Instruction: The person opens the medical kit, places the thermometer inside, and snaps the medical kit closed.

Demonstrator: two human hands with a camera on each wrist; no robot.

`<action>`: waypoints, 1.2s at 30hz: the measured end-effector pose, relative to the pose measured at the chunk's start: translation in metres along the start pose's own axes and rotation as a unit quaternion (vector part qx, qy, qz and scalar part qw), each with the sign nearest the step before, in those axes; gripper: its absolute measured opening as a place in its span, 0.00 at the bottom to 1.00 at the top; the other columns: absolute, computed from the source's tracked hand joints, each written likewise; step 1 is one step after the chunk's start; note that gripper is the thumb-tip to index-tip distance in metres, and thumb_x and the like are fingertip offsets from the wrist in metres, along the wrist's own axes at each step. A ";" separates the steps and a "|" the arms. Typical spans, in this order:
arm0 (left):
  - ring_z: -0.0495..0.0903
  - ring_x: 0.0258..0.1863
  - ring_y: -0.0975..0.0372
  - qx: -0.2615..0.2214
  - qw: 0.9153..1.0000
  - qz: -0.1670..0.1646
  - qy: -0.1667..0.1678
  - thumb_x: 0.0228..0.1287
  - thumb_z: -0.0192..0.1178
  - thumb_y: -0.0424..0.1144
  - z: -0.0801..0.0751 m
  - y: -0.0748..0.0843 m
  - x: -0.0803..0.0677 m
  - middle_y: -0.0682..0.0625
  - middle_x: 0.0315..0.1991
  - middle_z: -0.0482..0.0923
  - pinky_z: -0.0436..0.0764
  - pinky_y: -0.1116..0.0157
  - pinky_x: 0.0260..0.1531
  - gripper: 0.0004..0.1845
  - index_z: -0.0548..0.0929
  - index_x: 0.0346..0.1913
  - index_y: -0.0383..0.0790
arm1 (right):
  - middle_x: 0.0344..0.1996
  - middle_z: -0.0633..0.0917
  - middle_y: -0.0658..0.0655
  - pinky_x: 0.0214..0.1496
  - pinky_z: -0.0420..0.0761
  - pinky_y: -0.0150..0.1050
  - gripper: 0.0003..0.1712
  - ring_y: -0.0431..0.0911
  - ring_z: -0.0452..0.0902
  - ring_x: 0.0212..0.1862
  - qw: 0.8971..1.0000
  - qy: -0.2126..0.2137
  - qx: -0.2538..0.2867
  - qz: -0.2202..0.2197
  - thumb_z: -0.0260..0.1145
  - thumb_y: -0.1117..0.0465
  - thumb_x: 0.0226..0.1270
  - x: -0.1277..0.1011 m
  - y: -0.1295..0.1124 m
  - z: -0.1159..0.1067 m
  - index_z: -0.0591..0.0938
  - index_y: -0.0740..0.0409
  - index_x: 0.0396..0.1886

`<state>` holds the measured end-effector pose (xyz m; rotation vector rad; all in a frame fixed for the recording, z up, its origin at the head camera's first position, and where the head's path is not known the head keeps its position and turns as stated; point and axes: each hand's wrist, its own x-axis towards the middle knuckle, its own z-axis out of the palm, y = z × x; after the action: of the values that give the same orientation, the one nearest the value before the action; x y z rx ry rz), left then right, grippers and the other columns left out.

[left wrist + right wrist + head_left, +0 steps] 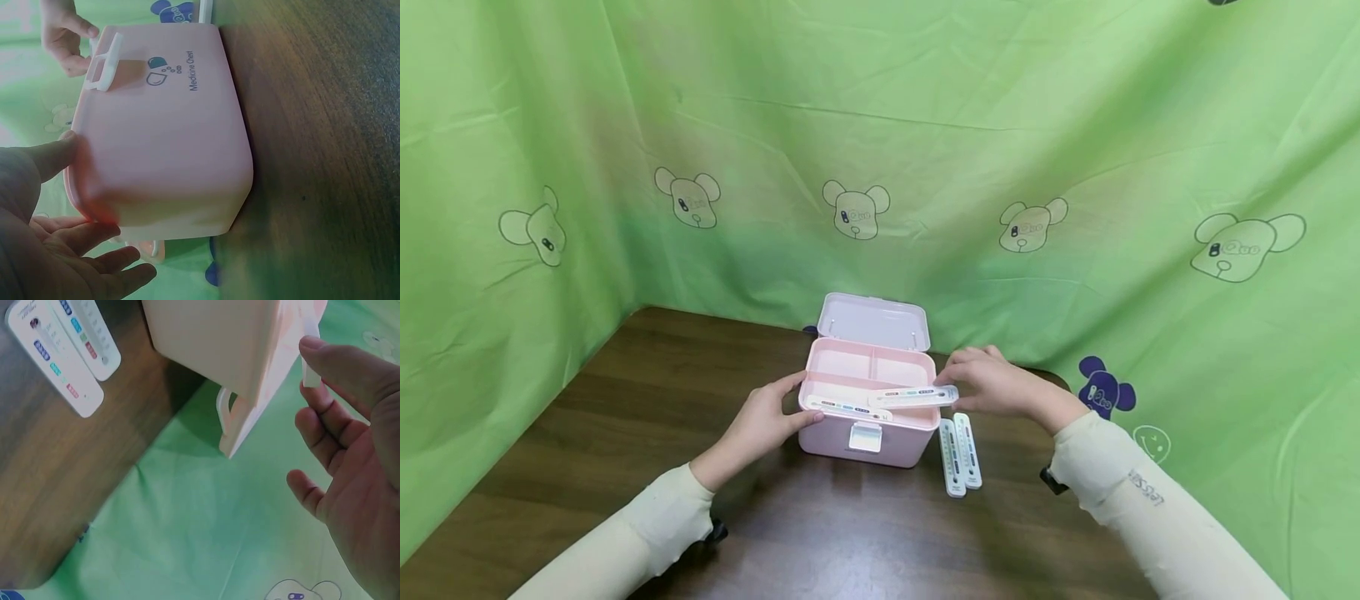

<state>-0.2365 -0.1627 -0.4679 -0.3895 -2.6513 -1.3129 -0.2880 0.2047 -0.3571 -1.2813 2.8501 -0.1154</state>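
A pink medicine box [861, 446], printed "Medicine Chest" in the left wrist view, stands with its lid [874, 323] tipped back. My left hand [762, 425] touches its front left corner, thumb on the front rim and forefinger at the left end; the other fingers extend loosely. Between thumb and fingers my right hand [988, 382] pinches one end of a flat white thermometer [917, 397], held above the box's right side. Another white thermometer [850, 408] lies inside along the front wall. Two more thermometers [59, 369] rest side by side on the table, right of the box.
The brown wooden table [700, 367] extends left and in front of the box. A green curtain [940, 167] with bear-head prints hangs behind it. The box has a white front latch [865, 437] and a divider [872, 363] in its rear part.
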 end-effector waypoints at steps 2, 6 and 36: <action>0.78 0.65 0.47 0.001 1.000 0.001 0.001 0.57 0.77 0.49 0.000 0.000 0.000 0.41 0.64 0.80 0.76 0.46 0.63 0.42 0.74 0.72 0.37 | 0.44 0.83 0.45 0.55 0.66 0.51 0.21 0.47 0.75 0.53 1.000 -0.006 -0.002 -0.005 0.80 0.56 0.55 0.003 0.002 -0.001 0.89 0.48 0.51; 0.79 0.65 0.48 0.001 1.000 0.005 0.004 0.57 0.77 0.50 0.000 -0.002 0.000 0.42 0.64 0.81 0.77 0.47 0.63 0.42 0.75 0.72 0.38 | 0.44 0.84 0.45 0.56 0.66 0.52 0.22 0.47 0.76 0.53 1.000 -0.014 -0.002 -0.020 0.80 0.59 0.54 0.009 0.004 -0.002 0.89 0.48 0.51; 0.79 0.64 0.48 -0.008 1.000 0.009 0.005 0.56 0.77 0.50 -0.001 -0.002 0.002 0.42 0.63 0.81 0.77 0.47 0.62 0.42 0.75 0.72 0.39 | 0.43 0.84 0.47 0.60 0.63 0.52 0.23 0.47 0.76 0.52 0.999 -0.021 0.012 -0.044 0.79 0.59 0.53 0.052 -0.010 0.022 0.89 0.50 0.51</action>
<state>-0.2390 -0.1647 -0.4686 -0.4060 -2.6255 -1.3280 -0.3140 0.1578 -0.3771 -1.3864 2.7499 -0.1228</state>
